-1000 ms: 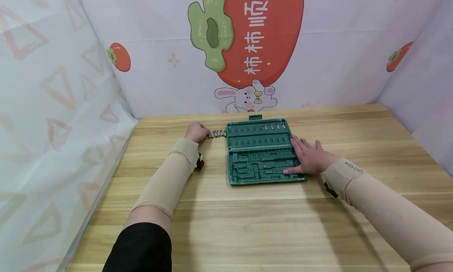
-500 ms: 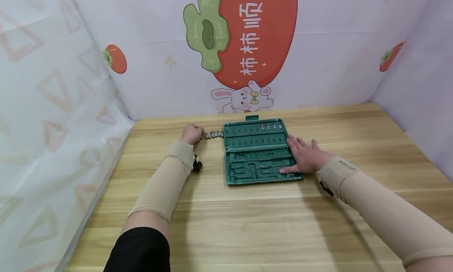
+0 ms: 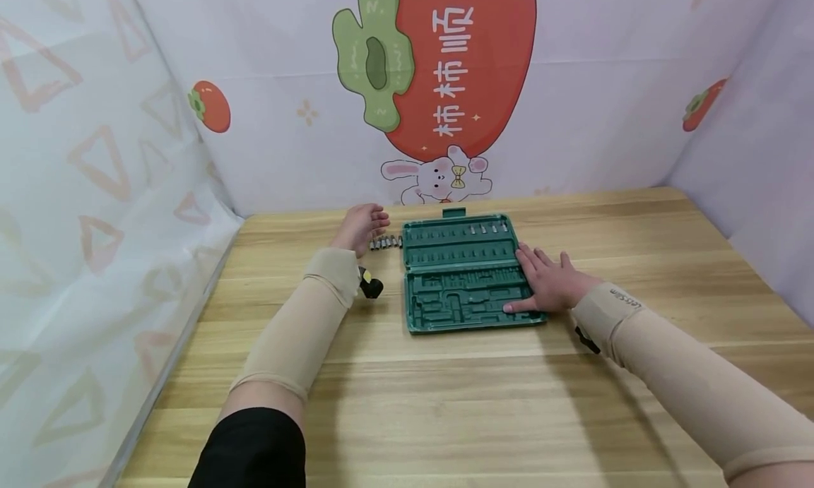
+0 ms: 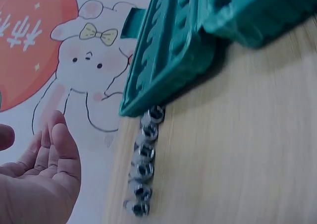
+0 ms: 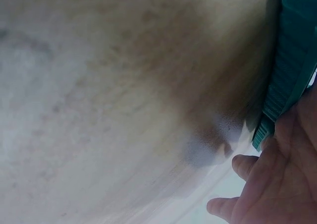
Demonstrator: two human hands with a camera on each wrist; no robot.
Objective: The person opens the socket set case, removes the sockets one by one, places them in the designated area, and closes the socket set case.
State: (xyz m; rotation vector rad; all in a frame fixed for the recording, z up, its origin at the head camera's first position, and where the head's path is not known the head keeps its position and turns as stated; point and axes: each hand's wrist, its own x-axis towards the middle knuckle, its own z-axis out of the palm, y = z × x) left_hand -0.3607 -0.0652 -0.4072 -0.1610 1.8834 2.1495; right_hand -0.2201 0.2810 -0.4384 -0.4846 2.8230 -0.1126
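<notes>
A row of several small metal sockets (image 3: 384, 242) lies on the table against the left side of an open green socket case (image 3: 461, 268). My left hand (image 3: 362, 228) is raised beside the row's left end. In the left wrist view, the left hand (image 4: 44, 179) has loosely bent fingers with nothing between them, apart from the sockets (image 4: 143, 170). My right hand (image 3: 552, 282) rests with spread fingers on the case's right edge, its thumb over the lower half. The right wrist view shows the right hand (image 5: 282, 179) touching the case (image 5: 292, 50).
Several sockets (image 3: 488, 228) sit in the upper right slots of the case. The moulded slots (image 3: 458, 301) in the lower half hold no visible tools. A printed cloth (image 3: 286, 142) stands behind the wooden table (image 3: 445, 403), and another cloth (image 3: 114, 191) hangs at the left.
My left hand has come away from the left end of the socket row, rising and shifting right, its pinching fingers now loosened. The right hand and case stay put.
</notes>
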